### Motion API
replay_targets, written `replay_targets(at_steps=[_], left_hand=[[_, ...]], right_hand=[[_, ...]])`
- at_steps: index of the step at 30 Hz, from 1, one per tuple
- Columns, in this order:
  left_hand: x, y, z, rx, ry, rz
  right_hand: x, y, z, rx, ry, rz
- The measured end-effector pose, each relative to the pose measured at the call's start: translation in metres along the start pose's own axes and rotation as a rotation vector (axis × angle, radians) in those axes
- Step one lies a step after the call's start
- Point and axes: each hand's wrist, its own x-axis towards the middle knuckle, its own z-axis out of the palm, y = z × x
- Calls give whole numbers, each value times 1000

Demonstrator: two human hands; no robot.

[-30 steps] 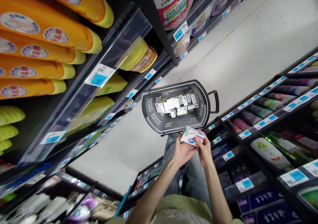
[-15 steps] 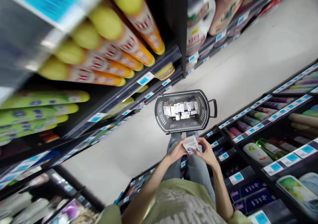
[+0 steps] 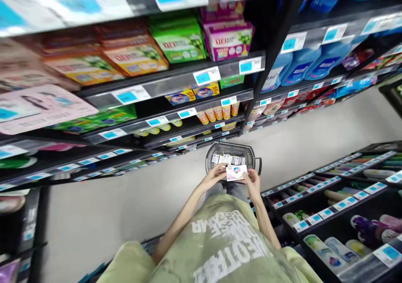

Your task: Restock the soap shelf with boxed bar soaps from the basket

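Note:
Between my two hands is a small white soap box (image 3: pixel 236 173) with a pink edge and a red and blue logo on its broad face. My left hand (image 3: pixel 215 175) pinches its left end, and my right hand (image 3: pixel 252 182) grips the right end with the thumb on the front. Just beyond stands a dark grey shopping basket (image 3: pixel 208 159) on the floor, partly covered by my hands and the box. Several similar white boxes (image 3: pixel 226 158) lie inside it.
Ahead runs a tall shelf (image 3: pixel 171 84) with cartons, orange tubes (image 3: pixel 218 112) and blue bottles (image 3: pixel 301 67). Close on my right is another shelf (image 3: pixel 326 211) holding bottles (image 3: pixel 328 249). Pale aisle floor (image 3: pixel 132 203) stretches left and to the upper right.
The view has tilted up and turned, showing more of the shelf ahead. Both hands have raised the soap box, and its broad face now points up at me.

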Motion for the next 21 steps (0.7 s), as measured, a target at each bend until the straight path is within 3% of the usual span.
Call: replay_targets(at_steps=[5,9,21], left_hand=[[-20,2,12,-81,179,142],[-28,4,12,-101,230,192],[-50,36,-33,-73,229,267]], right_hand=[[-13,-16,7,36,-84,-31],[-17,-28,11,24,-121,-47],[-30,-37,58,-13,-132,-105]])
